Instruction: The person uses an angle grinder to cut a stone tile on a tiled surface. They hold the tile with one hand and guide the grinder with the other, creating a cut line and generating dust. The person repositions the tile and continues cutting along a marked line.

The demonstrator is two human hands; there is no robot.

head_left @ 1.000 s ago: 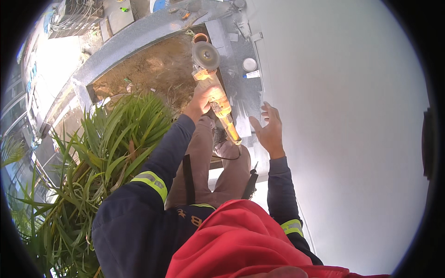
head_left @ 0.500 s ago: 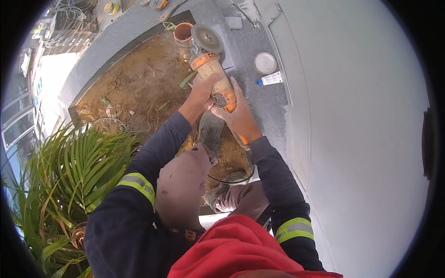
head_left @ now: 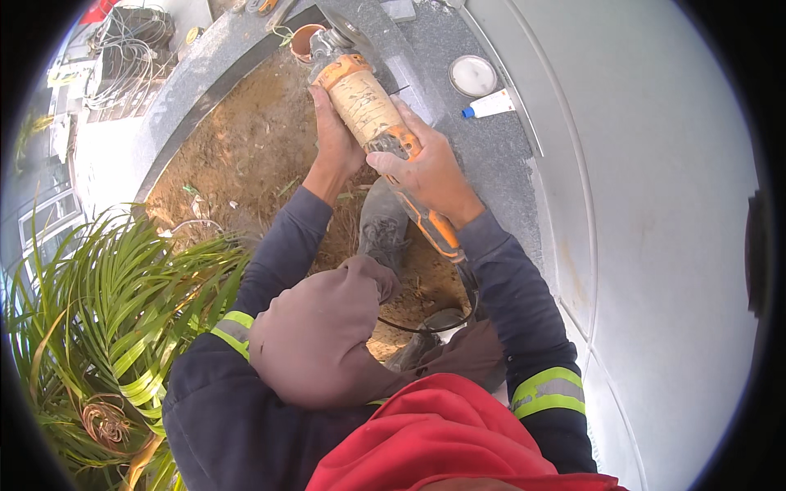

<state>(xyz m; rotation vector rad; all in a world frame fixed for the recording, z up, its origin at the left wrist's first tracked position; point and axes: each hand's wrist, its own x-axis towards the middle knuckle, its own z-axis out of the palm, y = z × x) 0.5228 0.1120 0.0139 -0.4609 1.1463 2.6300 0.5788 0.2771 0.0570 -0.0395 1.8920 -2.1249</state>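
My left hand (head_left: pixel 332 139) grips the left side and underside of an angle grinder (head_left: pixel 360 98), its fingers partly hidden behind the body. The tool is orange, with tan tape round its dusty body and a grey disc (head_left: pixel 350 26) at the far end, near the top edge. My right hand (head_left: pixel 426 172) is closed on the grinder's middle, thumb across its switch area. The orange rear handle runs down beside my right sleeve, and a black cord (head_left: pixel 413 329) loops below it over soil (head_left: pixel 221 164).
Granite edging (head_left: pixel 196 82) borders the planter, which holds a terracotta pot (head_left: pixel 303 42). A palm (head_left: pixel 106 327) fills the lower left. A white lid (head_left: pixel 472 75) and white tube (head_left: pixel 490 105) lie beside a pale wall (head_left: pixel 655 213). Tangled cables (head_left: pixel 131 53) sit at the upper left.
My right hand, open and apart a second ago, has closed on the grinder. The tool has risen in view and tilted slightly left. My bent knee has come up under my left arm.
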